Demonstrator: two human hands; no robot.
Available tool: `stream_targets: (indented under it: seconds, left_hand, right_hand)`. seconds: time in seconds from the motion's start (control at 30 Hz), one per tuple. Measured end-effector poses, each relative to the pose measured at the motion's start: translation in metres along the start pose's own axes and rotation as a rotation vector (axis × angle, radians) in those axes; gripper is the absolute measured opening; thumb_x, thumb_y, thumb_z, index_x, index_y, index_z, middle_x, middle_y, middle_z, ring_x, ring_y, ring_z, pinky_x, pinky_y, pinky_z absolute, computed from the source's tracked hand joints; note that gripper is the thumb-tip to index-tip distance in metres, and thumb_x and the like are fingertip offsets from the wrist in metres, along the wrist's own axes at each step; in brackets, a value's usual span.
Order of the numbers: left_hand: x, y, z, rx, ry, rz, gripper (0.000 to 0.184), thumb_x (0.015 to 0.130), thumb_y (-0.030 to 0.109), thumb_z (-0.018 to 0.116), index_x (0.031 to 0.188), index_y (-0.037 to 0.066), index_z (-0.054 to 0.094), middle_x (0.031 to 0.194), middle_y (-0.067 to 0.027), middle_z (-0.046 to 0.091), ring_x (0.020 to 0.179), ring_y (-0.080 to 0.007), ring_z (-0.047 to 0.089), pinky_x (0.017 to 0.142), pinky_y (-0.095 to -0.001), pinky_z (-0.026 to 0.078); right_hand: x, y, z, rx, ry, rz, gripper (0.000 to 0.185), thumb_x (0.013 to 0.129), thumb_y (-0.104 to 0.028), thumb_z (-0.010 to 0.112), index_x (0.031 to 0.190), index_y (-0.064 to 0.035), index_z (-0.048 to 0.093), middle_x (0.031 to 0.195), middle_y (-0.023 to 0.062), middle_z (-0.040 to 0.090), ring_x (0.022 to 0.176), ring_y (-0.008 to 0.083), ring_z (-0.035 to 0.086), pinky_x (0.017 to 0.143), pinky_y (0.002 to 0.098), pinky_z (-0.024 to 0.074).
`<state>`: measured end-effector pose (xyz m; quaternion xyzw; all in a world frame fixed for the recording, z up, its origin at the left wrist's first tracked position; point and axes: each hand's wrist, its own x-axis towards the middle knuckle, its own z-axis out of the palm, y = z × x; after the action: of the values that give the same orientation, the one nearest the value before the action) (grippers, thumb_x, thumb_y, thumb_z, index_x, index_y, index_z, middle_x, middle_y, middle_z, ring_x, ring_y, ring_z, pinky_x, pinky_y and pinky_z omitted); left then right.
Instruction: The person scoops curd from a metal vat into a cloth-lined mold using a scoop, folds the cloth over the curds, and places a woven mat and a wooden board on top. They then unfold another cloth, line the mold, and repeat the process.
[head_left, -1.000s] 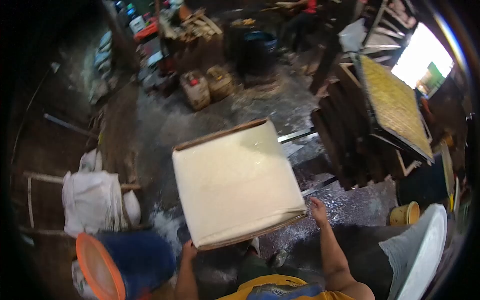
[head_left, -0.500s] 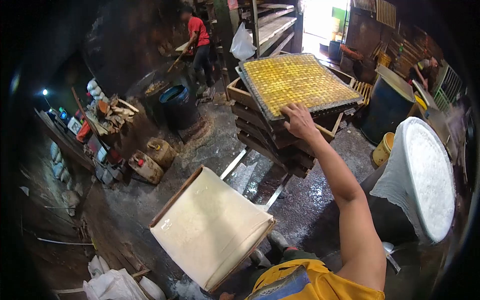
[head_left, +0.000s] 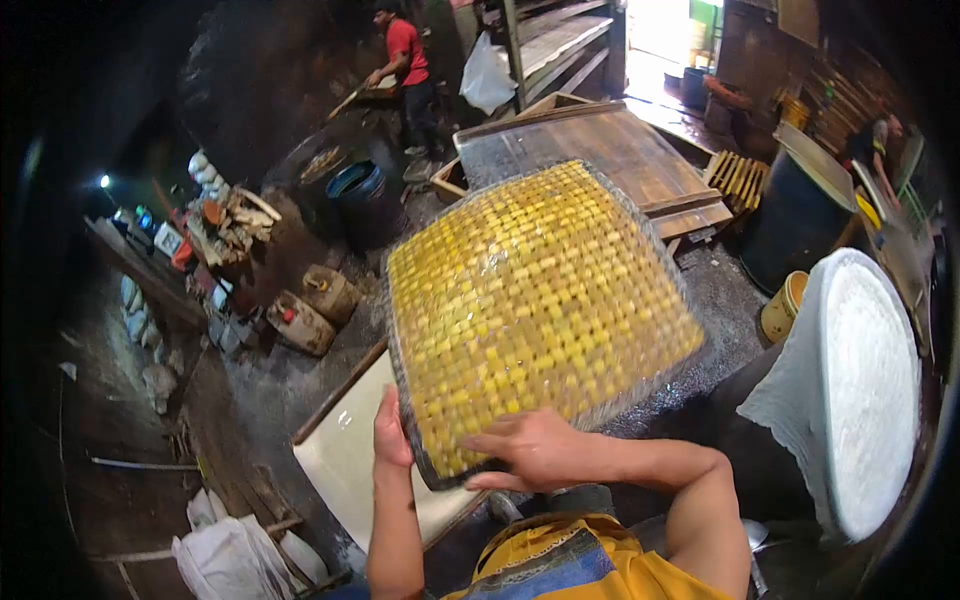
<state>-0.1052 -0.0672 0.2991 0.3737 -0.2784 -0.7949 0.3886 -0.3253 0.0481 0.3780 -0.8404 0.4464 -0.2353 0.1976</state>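
Observation:
A yellow woven mat with a dark edge (head_left: 540,300) is held up in front of my body, tilted. My left hand (head_left: 393,430) grips its lower left edge, thumb up. My right hand (head_left: 530,448) holds the near lower edge, its fingers lying over the weave. Behind and below the mat, a cream-coloured square slab in a wooden frame (head_left: 345,450) is partly covered by it. Beyond the mat, a wooden board (head_left: 590,150) lies on top of a stack of wooden frames.
A large tub with white contents and a cloth (head_left: 870,400) stands at the right, beside a yellow bucket (head_left: 784,306). Jerrycans (head_left: 300,324) and a blue-rimmed drum (head_left: 357,185) are farther off. A person in red (head_left: 405,60) stands at the back; another person is at far right.
The mat has come off the stack toward me, baring the wooden board. My right hand moved back with it, and my left hand has risen to its left edge.

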Motion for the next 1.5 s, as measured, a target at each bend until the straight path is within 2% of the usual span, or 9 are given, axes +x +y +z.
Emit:
stream_targets:
  seconds: [0.17, 0.27, 0.33, 0.53, 0.8, 0.93, 1.17, 1.33, 1.5]
  left_hand:
    - [-0.013, -0.005, -0.016, 0.128, 0.021, 0.129, 0.033, 0.084, 0.004, 0.060, 0.116, -0.002, 0.053, 0.105, -0.0104, 0.064, 0.089, -0.0179, 0.064, 0.077, -0.0328, 0.053]
    - [-0.019, -0.031, -0.048, 0.170, 0.098, 0.129, 0.036, 0.084, 0.003, 0.060, 0.119, 0.000, 0.052, 0.106, -0.0081, 0.063, 0.092, -0.0156, 0.062, 0.081, -0.0305, 0.051]
    - [-0.024, -0.040, -0.069, 0.107, 0.099, 0.111, 0.037, 0.085, 0.004, 0.061, 0.120, 0.001, 0.051, 0.108, -0.0063, 0.062, 0.093, -0.0131, 0.059, 0.082, -0.0290, 0.049]
    - [-0.017, -0.112, -0.147, 0.297, 0.380, 0.268, 0.036, 0.086, 0.005, 0.061, 0.120, 0.000, 0.051, 0.110, -0.0040, 0.060, 0.095, -0.0118, 0.056, 0.086, -0.0290, 0.046]
    - [0.005, -0.145, -0.232, 0.625, 0.894, 0.360, 0.029, 0.082, 0.007, 0.064, 0.110, -0.001, 0.057, 0.101, -0.0086, 0.064, 0.091, -0.0180, 0.060, 0.082, -0.0314, 0.047]
    - [-0.039, -0.151, -0.346, 1.083, 1.145, -0.099, 0.048, 0.071, 0.014, 0.072, 0.113, -0.005, 0.058, 0.097, -0.0252, 0.063, 0.095, -0.0379, 0.061, 0.082, -0.0404, 0.048]
    - [-0.081, -0.180, -0.347, 1.352, 1.153, 0.057, 0.055, 0.069, 0.001, 0.069, 0.120, -0.011, 0.051, 0.097, -0.0237, 0.059, 0.091, -0.0403, 0.057, 0.084, -0.0452, 0.046]
    - [-0.072, -0.174, -0.343, 1.415, 1.157, 0.033, 0.055, 0.065, -0.004, 0.071, 0.117, -0.009, 0.054, 0.094, -0.0231, 0.059, 0.089, -0.0390, 0.058, 0.078, -0.0423, 0.047]
    - [-0.065, -0.176, -0.348, 1.290, 1.294, 0.070, 0.054, 0.063, -0.008, 0.071, 0.114, -0.009, 0.057, 0.094, -0.0206, 0.061, 0.089, -0.0366, 0.061, 0.078, -0.0402, 0.050]
  right_hand:
    - [-0.059, 0.108, -0.077, -0.629, 0.833, 0.479, 0.044, 0.076, -0.017, 0.072, 0.113, 0.0020, 0.056, 0.111, 0.0219, 0.058, 0.103, 0.0403, 0.055, 0.090, 0.0447, 0.0438]
    - [-0.108, 0.170, -0.055, -0.082, 0.618, 1.031, 0.049, 0.086, -0.026, 0.065, 0.122, 0.0037, 0.051, 0.112, 0.0203, 0.057, 0.109, 0.0353, 0.052, 0.097, 0.0406, 0.0388]
    - [-0.125, 0.199, -0.036, 0.454, 0.606, 0.942, 0.046, 0.091, -0.030, 0.060, 0.122, 0.0044, 0.052, 0.104, 0.0141, 0.058, 0.104, 0.0275, 0.053, 0.093, 0.0365, 0.0400]
    - [-0.087, 0.248, 0.031, 0.392, 0.674, 0.665, 0.008, 0.093, -0.010, 0.056, 0.087, -0.0062, 0.053, 0.067, -0.0070, 0.045, 0.056, 0.0011, 0.037, 0.048, 0.0203, 0.0299]
    - [0.073, 0.380, 0.198, 0.508, 0.240, 0.544, 0.016, 0.089, -0.014, 0.061, 0.087, 0.0013, 0.054, 0.077, 0.0013, 0.056, 0.068, 0.0086, 0.048, 0.057, 0.0271, 0.0413]
    - [0.039, 0.378, 0.348, 0.228, 0.043, 0.717, 0.024, 0.082, -0.015, 0.068, 0.094, 0.0041, 0.059, 0.071, 0.0090, 0.062, 0.066, 0.0127, 0.056, 0.061, 0.0292, 0.0466]
    - [0.033, 0.297, 0.343, 0.189, 0.219, 0.763, 0.022, 0.082, -0.013, 0.066, 0.098, 0.0014, 0.060, 0.076, 0.0089, 0.064, 0.065, 0.0132, 0.058, 0.061, 0.0305, 0.0479]
    - [0.048, 0.283, 0.330, 0.120, 0.131, 0.794, 0.023, 0.083, -0.012, 0.063, 0.101, 0.0021, 0.058, 0.085, 0.0228, 0.065, 0.081, 0.0359, 0.066, 0.070, 0.0401, 0.0504]
    - [0.051, 0.278, 0.302, 0.073, -0.101, 0.788, 0.027, 0.079, -0.015, 0.066, 0.100, 0.0014, 0.059, 0.085, 0.0238, 0.065, 0.080, 0.0396, 0.064, 0.070, 0.0447, 0.0509]
